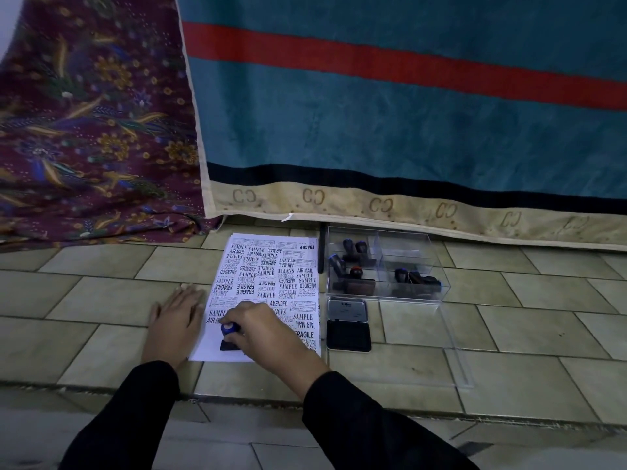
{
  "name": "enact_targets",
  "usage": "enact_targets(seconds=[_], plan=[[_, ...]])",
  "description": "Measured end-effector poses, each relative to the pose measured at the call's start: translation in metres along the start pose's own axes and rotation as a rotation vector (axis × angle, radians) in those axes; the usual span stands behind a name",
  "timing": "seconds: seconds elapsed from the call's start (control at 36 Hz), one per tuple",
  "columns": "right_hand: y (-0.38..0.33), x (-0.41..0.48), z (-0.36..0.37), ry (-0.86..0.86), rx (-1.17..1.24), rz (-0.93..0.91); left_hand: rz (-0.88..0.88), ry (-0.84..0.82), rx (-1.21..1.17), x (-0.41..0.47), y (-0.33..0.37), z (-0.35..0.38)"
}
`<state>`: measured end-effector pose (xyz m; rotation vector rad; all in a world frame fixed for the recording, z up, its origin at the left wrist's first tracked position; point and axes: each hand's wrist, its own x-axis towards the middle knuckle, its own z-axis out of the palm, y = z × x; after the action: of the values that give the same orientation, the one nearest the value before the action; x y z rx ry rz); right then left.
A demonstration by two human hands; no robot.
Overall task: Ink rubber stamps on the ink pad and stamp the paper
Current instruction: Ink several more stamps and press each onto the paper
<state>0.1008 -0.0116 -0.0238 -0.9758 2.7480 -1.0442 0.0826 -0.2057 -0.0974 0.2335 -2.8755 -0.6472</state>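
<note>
A white paper (pixel 271 266) covered with many black stamped words lies on the tiled floor. My right hand (pixel 268 337) grips a rubber stamp (pixel 229 335) by its blue knob and holds its dark base down on the paper's near left corner. My left hand (pixel 176 320) lies flat with straight fingers, pressing the paper's left edge and the floor beside it. To the right of the paper sits an open ink pad (pixel 348 335), its black pad nearest me and its silver lid folded back.
A clear plastic box (pixel 417 293) with compartments holds several more stamps just beyond the ink pad. Its clear lid (pixel 458 354) lies on the tiles to the right. A teal blanket (pixel 407 113) and a patterned cloth (pixel 95 130) hang behind.
</note>
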Motion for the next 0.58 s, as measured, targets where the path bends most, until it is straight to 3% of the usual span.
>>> enact_targets(seconds=[0.58], plan=[[0.0036, -0.003, 0.0074, -0.004, 0.036, -0.021, 0.01, 0.005, 0.031, -0.0003, -0.0013, 0.0028]])
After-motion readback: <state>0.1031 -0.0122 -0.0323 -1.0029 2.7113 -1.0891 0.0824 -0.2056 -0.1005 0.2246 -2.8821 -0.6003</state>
